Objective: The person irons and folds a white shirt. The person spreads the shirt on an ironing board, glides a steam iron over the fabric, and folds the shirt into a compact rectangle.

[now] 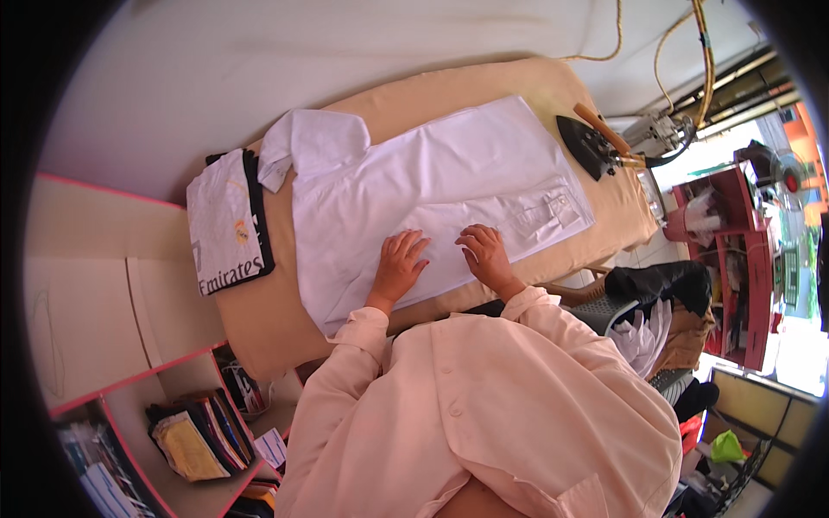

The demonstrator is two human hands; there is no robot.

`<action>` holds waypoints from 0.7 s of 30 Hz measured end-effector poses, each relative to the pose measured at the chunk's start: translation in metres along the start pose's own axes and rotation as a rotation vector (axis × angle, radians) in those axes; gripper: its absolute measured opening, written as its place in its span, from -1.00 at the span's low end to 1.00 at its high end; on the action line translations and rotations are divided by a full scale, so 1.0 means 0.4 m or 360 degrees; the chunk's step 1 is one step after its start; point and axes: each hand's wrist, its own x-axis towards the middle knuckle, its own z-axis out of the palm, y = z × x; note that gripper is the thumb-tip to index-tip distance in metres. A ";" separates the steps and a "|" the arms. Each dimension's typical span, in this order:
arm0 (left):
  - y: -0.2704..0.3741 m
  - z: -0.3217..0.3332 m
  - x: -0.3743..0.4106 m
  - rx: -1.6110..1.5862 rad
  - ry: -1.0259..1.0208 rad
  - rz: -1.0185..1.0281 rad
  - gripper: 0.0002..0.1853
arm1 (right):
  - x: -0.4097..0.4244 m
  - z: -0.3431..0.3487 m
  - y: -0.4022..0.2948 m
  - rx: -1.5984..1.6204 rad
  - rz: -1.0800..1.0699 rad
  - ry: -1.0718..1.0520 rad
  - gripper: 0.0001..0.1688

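Note:
A white short-sleeved garment lies spread over the ironing table, which has a tan cloth cover. One sleeve is laid out at its upper left, and a pocket shows towards its right end. My left hand rests on the garment near its lower edge, fingers apart. To the right of it, my right hand also lies on the cloth with its fingers bent and spread. Neither hand grips anything that I can see. A black iron with a wooden handle stands at the right end of the table, beyond the garment.
Folded shirts lie at the table's left end. Shelves with folded clothes stand below left. A chair piled with clothes is at the right, near a red cabinet and a fan. Hoses hang above the iron.

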 end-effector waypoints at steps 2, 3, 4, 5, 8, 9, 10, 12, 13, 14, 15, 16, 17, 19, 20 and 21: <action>-0.015 0.026 -0.020 0.0055 -0.0118 -0.0138 -0.36 | -0.015 -0.012 0.031 -0.0027 0.0052 0.0050 -0.65; -0.018 0.032 -0.022 0.0062 -0.0142 -0.0147 -0.35 | -0.026 -0.029 0.062 -0.0075 0.0110 0.0112 -0.65; -0.017 0.033 -0.015 0.0070 -0.0160 -0.0154 -0.34 | -0.034 -0.056 0.106 -0.0128 0.0161 0.0176 -0.66; -0.014 0.035 -0.007 0.0080 -0.0178 -0.0164 -0.33 | -0.045 -0.087 0.150 -0.0179 0.0211 0.0238 -0.66; 0.001 0.023 0.039 -0.0052 -0.0238 -0.0048 -0.25 | -0.094 -0.194 0.282 -0.0422 0.0677 0.0533 -0.67; 0.008 0.027 0.050 -0.0114 -0.0236 0.0018 -0.23 | -0.111 -0.221 0.325 -0.0536 0.0870 0.0591 -0.67; 0.010 0.040 0.060 -0.0150 -0.0247 -0.0004 -0.19 | -0.124 -0.241 0.366 -0.0499 0.1076 0.0619 -0.66; 0.019 0.062 0.079 -0.0214 -0.0271 -0.0057 -0.11 | -0.131 -0.266 0.420 -0.0406 0.1482 0.0667 -0.65; 0.019 0.063 0.088 -0.0164 -0.0328 -0.0113 -0.07 | -0.125 -0.271 0.432 -0.0321 0.1483 0.0612 -0.64; 0.016 0.062 0.096 -0.0114 -0.0382 -0.0170 -0.04 | -0.120 -0.278 0.445 -0.0237 0.1482 0.0557 -0.62; 0.020 0.056 0.102 -0.0062 -0.0447 -0.0227 0.00 | -0.122 -0.280 0.452 -0.0149 0.1489 0.0499 -0.61; 0.025 0.052 0.112 -0.0022 -0.0534 -0.0254 0.02 | -0.119 -0.284 0.461 -0.0083 0.1469 0.0512 -0.61; 0.030 0.049 0.125 0.0019 -0.0621 -0.0281 0.04 | -0.117 -0.289 0.471 -0.0018 0.1449 0.0527 -0.61; 0.056 0.033 0.154 0.0120 -0.0776 -0.0340 0.04 | -0.120 -0.295 0.480 -0.0020 0.1441 0.0539 -0.61; 0.075 0.026 0.163 0.0178 -0.0846 -0.0373 0.03 | -0.128 -0.296 0.480 -0.0090 0.1456 0.0533 -0.62; 0.091 0.022 0.176 0.0238 -0.0908 -0.0405 0.01 | -0.127 -0.299 0.475 -0.0160 0.1466 0.0530 -0.62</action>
